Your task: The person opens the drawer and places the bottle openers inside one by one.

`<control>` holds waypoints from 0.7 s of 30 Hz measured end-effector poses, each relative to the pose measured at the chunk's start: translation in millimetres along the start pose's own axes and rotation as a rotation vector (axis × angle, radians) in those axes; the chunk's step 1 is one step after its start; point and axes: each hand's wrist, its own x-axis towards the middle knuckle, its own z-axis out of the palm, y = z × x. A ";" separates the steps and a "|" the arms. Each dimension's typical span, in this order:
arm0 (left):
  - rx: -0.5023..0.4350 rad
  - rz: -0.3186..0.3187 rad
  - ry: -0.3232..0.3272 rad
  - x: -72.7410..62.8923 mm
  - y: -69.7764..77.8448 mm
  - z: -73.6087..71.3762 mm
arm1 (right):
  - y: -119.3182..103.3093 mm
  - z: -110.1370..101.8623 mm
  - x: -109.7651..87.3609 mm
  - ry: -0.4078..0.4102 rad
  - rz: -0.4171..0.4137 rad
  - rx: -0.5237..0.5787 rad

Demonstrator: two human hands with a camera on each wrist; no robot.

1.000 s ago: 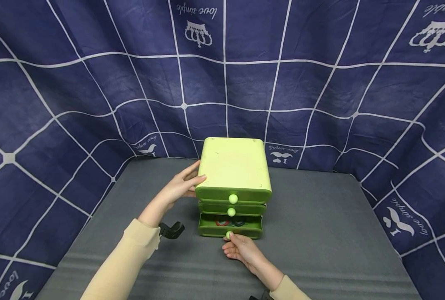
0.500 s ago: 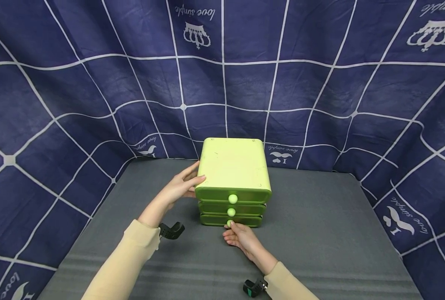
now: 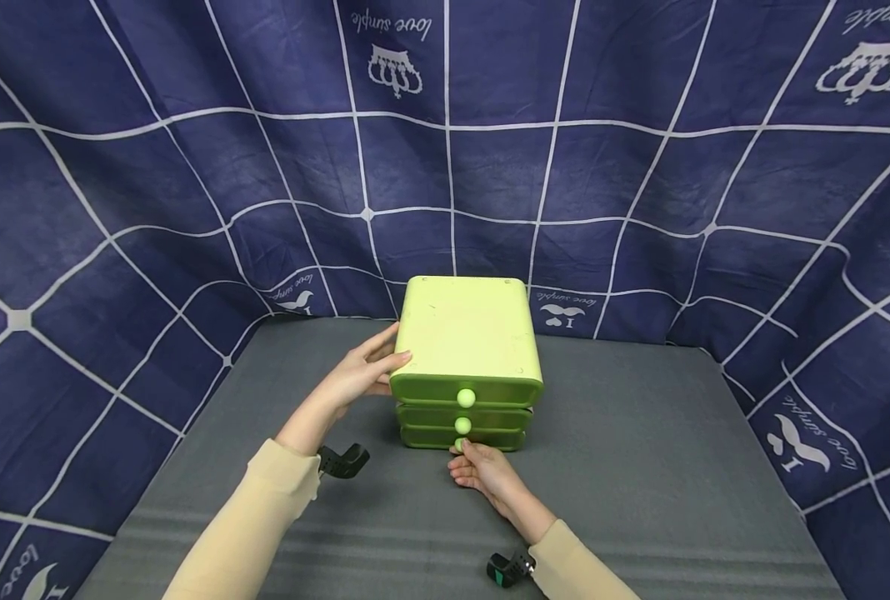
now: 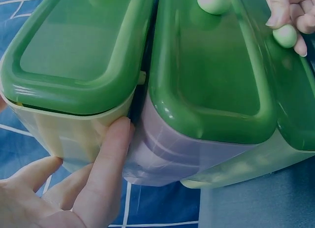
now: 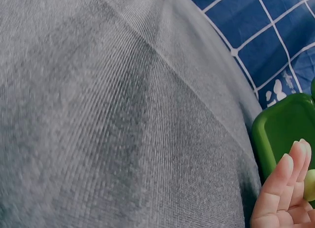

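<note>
A small drawer cabinet [image 3: 467, 325] with a pale yellow-green top and green fronts stands on the grey cloth. My left hand [image 3: 355, 372] rests against its upper left side, thumb at the top edge; in the left wrist view its spread fingers [image 4: 106, 169] touch the side wall. At the front, low down, my right hand [image 3: 486, 475] pinches the round light green knob [image 4: 285, 36] of the bottom drawer [image 3: 424, 437] between thumb and finger. That drawer is pushed in under the middle drawer [image 3: 424, 415], and its contents are hidden. Above them the top drawer [image 3: 426, 389] is closed.
Grey cloth [image 3: 640, 442] covers the table around the cabinet. A navy curtain with white grid lines [image 3: 497, 175] hangs behind and on both sides. Black wrist straps [image 3: 343, 461] show below the sleeves.
The bottom drawer, pulled out with coloured round things showing inside a second ago, has slid in, my right hand moving forward with its knob. My left hand has stayed in place.
</note>
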 end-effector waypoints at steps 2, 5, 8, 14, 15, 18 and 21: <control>0.000 -0.001 0.001 0.6 -0.8 0.4 | 0.4 -0.9 0.3 -0.005 0.003 -0.009; -0.001 0.000 0.000 1.7 -1.7 0.4 | 1.0 -1.3 0.5 -0.008 0.001 -0.009; 0.000 -0.004 0.000 2.5 -1.6 0.0 | 0.9 -1.7 1.1 -0.007 0.006 -0.006; 0.009 -0.005 -0.003 1.6 -1.9 -1.2 | -0.5 -3.4 -2.7 -0.013 0.038 -0.008; 0.011 -0.004 -0.005 1.1 -2.0 -1.4 | -1.1 -3.6 -3.9 -0.017 0.047 -0.008; 0.005 -0.005 -0.012 0.1 -1.9 -1.6 | -3.5 -4.6 -8.7 -0.035 0.067 -0.014; 0.001 -0.004 -0.020 -0.3 -1.2 -1.8 | -6.6 -6.9 -14.4 -0.062 0.066 -0.032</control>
